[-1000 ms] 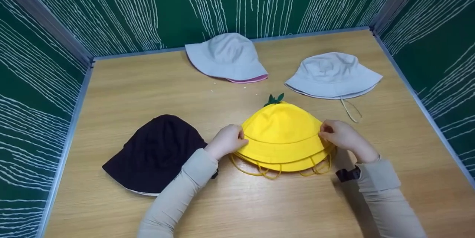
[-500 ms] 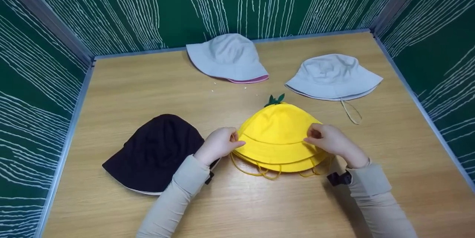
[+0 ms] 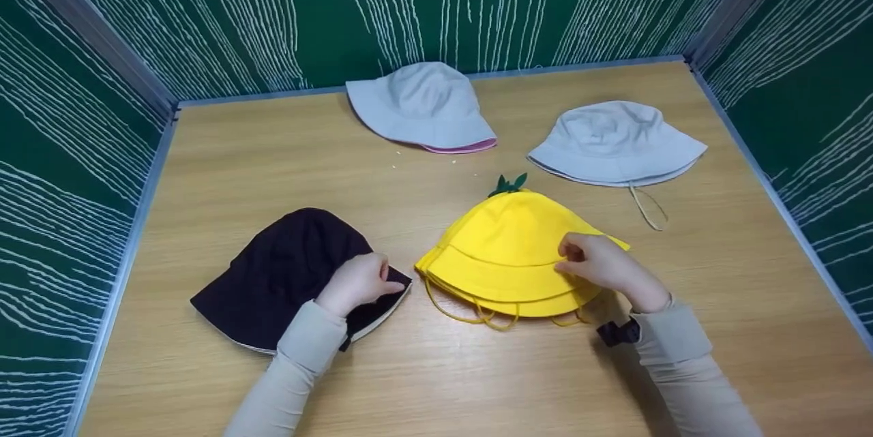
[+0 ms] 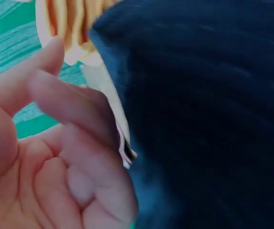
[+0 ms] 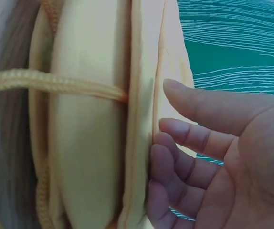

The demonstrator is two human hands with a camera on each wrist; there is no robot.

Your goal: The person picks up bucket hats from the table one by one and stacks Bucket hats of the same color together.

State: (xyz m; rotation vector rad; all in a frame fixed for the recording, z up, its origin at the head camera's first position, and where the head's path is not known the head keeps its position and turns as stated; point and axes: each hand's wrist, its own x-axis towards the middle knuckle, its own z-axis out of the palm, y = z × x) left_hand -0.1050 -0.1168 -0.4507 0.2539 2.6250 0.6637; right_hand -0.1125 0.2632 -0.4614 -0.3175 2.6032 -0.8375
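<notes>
In the head view a yellow bucket hat (image 3: 508,246) lies in the middle of the table, its brim in layers, with green felt leaves (image 3: 508,183) on top and thin yellow cords (image 3: 453,314) below. My right hand (image 3: 603,266) is over the hat's right side; in the right wrist view its fingers (image 5: 175,167) are loosely bent beside the brim edge, thumb apart, gripping nothing. A dark bucket hat (image 3: 286,280) lies at the left. Over its right brim is my left hand (image 3: 358,282), loosely curled, nothing between thumb and fingers in the left wrist view.
Two pale bucket hats lie farther back: one with a pink underside (image 3: 426,106) near the rear wall, another (image 3: 617,140) at the right with a cord loop. Green panels (image 3: 327,14) with white lines enclose the wooden table (image 3: 259,144). Small white specks lie mid-table.
My left hand has let go of the yellow hat and moved left over the dark hat. My right hand has released the yellow brim and shifted slightly left, uncovering its right tip.
</notes>
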